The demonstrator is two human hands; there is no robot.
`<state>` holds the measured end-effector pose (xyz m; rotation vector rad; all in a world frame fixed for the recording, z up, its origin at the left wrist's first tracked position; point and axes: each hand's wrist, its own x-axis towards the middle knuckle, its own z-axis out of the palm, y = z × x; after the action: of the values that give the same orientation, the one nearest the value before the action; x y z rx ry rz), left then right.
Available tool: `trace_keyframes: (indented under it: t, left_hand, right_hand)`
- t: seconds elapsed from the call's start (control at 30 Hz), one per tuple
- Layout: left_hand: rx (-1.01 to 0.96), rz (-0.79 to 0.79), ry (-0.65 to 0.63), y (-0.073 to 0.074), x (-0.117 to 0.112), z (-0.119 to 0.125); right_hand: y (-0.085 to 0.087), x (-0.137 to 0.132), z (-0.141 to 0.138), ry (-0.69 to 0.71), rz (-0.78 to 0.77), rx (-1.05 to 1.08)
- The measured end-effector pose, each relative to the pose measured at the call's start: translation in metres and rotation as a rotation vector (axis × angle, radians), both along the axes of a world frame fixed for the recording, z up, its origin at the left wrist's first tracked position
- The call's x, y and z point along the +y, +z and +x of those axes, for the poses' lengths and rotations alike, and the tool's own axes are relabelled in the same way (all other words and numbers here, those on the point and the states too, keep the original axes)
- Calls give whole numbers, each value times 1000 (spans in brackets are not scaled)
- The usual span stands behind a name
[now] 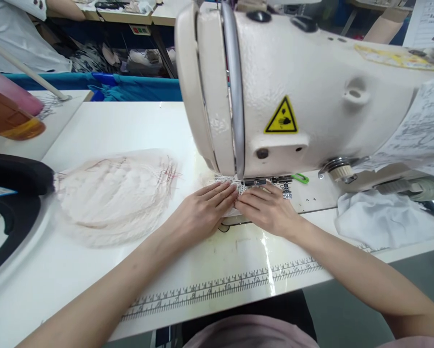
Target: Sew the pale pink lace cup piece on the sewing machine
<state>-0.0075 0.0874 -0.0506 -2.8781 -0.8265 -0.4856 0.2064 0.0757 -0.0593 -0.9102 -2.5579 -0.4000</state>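
Left hand: laid flat, fingers straight and close together, tips resting on a small piece of white lacy fabric. Right hand: fingers bent, tips at the right part of the same fabric; can't tell if it's pinching or just pressing. Hands nearly touch at the fingertips.

Fabric sits under the head of the sewing machine, on the desk, mostly covered by the hands. Needle contact not visible.

Machine body fills the far right, yellow warning triangle on its side. Green clip lies just right of the presser area, beyond the right hand.

Left of the left hand: sheer pale fabric pile with reddish threads on its right end. Left of that, a black curved object, cut by the frame edge. Orange-brown cone far left.

Right side: crumpled white cloth, handwritten paper above it on the machine. Printed ruler scale runs along the near edge.
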Motion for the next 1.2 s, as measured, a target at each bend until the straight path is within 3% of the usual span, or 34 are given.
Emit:
trace_keyframes:
  t: [0.2,0.53,0.97,1.2]
  left_hand:
    - [26,-21,49,-2,-3,2]
    - [54,120,92,-3,-8,10]
    - [44,143,156,-4,-13,15]
    - [72,129,172,-4,-16,17]
  right_hand:
    - [0,0,1,3,-18,29]
    - [-5,2,4,-21,-60,91]
    - [-2,5,10,-7,-82,78]
    - [6,7,13,-32,52,69]
